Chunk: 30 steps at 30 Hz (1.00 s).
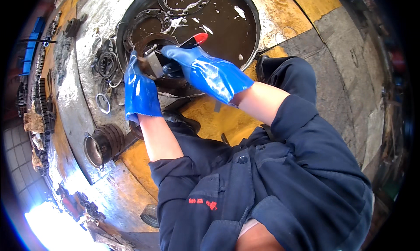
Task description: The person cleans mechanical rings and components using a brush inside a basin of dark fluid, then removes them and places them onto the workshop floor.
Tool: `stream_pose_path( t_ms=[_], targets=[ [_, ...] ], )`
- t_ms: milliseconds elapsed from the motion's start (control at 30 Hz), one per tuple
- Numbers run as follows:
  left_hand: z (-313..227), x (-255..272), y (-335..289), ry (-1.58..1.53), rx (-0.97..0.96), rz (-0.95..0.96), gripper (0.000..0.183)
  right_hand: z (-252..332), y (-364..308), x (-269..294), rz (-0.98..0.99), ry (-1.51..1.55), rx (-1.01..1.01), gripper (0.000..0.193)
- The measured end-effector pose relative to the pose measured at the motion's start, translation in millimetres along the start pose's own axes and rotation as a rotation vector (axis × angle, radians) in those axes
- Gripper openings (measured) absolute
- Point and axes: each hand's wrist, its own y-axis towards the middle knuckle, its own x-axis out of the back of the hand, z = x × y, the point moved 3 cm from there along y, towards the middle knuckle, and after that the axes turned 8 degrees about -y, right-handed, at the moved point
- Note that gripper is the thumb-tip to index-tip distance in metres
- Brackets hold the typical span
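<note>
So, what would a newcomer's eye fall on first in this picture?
Probably the glossy bright blue gloves on the person's left hand and right hand, at the lower left side of a large, round, dark-rimmed tub of murky brown liquid. Next might come the red-tipped black handle jutting out at the right hand, then the blinding white glare in the lower left corner.

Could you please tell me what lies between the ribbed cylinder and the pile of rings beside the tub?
In the head view, a single pale ring lies between them.
</note>
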Motion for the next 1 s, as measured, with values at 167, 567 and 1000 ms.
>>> stream_pose_path(
  t_ms=[167,567,1000],
  targets=[
    [-13,-13,-25,-0.060,-0.037,-0.029,0.042,-16,-10,18,0.057,-0.204,-0.296,0.035],
    [7,2,-6,-0.234,0.116,-0.092,0.049,-35,31,64,-0.120,-0.514,-0.057,0.028],
    [16,-2,11,-0.432,0.163,-0.015,0.047,-6,-5,8,0.098,0.022,-0.163,0.029]
  ],
)
